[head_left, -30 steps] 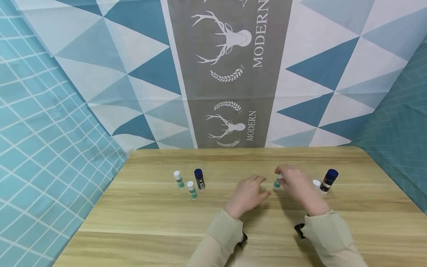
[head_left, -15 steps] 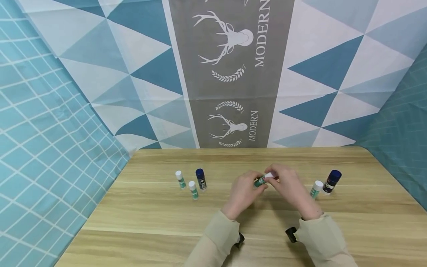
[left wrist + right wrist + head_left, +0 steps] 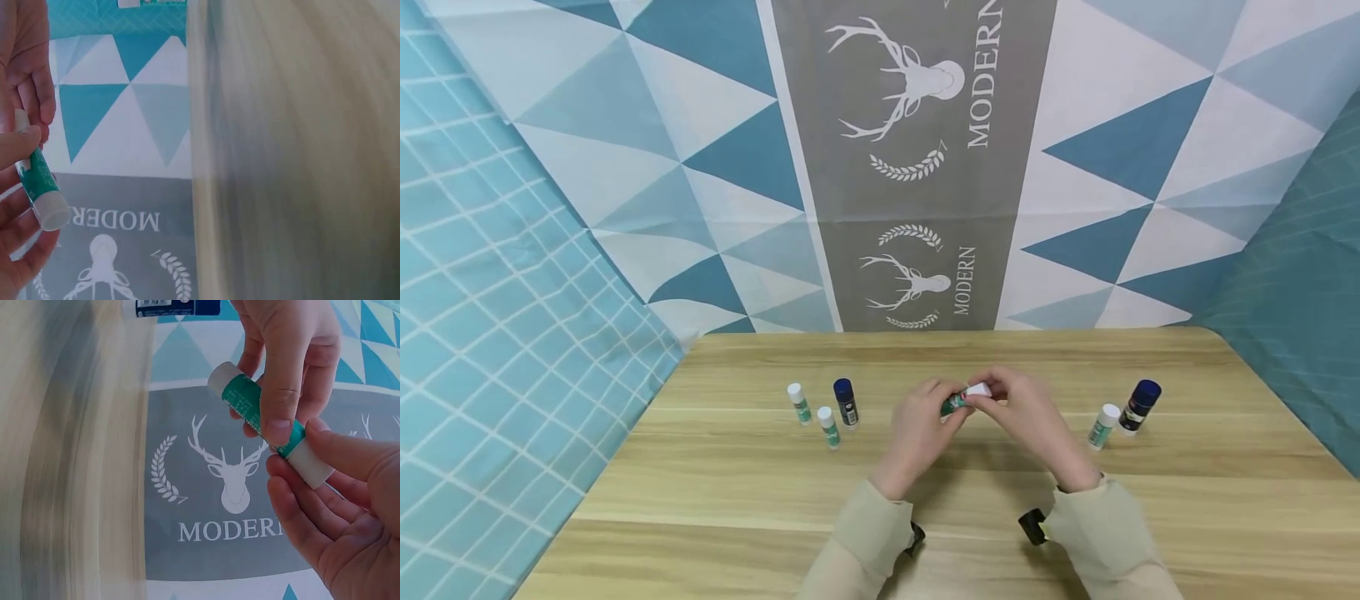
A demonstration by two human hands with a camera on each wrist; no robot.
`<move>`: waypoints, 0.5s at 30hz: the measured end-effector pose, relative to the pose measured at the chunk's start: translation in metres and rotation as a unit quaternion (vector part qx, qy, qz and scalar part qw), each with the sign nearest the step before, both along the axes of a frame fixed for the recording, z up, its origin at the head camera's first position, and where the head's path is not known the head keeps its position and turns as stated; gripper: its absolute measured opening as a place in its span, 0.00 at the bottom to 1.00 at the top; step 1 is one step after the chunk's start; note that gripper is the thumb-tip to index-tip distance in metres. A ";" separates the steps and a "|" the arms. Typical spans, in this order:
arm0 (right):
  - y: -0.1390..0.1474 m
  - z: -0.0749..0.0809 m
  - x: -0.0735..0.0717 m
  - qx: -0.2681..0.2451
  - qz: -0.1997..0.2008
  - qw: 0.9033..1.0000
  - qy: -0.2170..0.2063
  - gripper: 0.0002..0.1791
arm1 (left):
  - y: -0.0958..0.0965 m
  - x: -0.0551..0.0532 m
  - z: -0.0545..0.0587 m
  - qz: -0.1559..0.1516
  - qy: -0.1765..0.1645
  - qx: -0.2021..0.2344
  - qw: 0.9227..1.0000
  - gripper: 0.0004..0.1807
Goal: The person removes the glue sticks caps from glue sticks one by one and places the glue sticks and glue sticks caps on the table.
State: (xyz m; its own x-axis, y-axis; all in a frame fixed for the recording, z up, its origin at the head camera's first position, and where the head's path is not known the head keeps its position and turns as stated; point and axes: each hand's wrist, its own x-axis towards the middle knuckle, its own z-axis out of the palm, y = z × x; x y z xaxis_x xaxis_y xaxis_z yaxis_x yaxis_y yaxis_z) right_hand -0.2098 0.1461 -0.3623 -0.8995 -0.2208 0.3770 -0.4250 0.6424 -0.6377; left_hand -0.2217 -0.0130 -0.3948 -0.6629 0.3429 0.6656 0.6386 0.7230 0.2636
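Pale wood-grain worktop (image 3: pixel 722 483): green-and-white plastic tube (image 3: pixel 961 399) shifted toward 9 o'clock; left hand (image 3: pixel 920 419) now curled round barrel (image 3: pixel 242 399), right hand (image 3: pixel 1021 406) pinching white end (image 3: pixel 310 464), grip apparently shared

I am wearing pale beige sleeves (image 3: pixel 848 568) with broad cuffs (image 3: pixel 1097 521), and a small black device (image 3: pixel 1033 527) is jutting from the inner side of each.

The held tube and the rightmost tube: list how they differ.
Cap: white on the held tube, dark blue on the rightmost tube. Label: green on the held tube, dark on the rightmost tube. Pose: the held tube is tilted, the rightmost tube stands upright. Both are cylinders.
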 end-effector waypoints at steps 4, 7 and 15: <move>-0.005 0.001 -0.002 -0.022 0.007 1.000 -0.006 0.12 | -0.008 0.000 0.005 0.008 0.048 -0.010 0.999 0.12; -0.007 0.001 -0.002 -0.030 0.007 0.999 -0.008 0.13 | -0.011 0.000 0.009 0.018 0.069 -0.013 0.997 0.12; -0.010 -0.002 -0.002 -0.049 0.002 0.999 0.001 0.11 | -0.013 -0.001 0.010 0.026 0.055 -0.020 0.998 0.12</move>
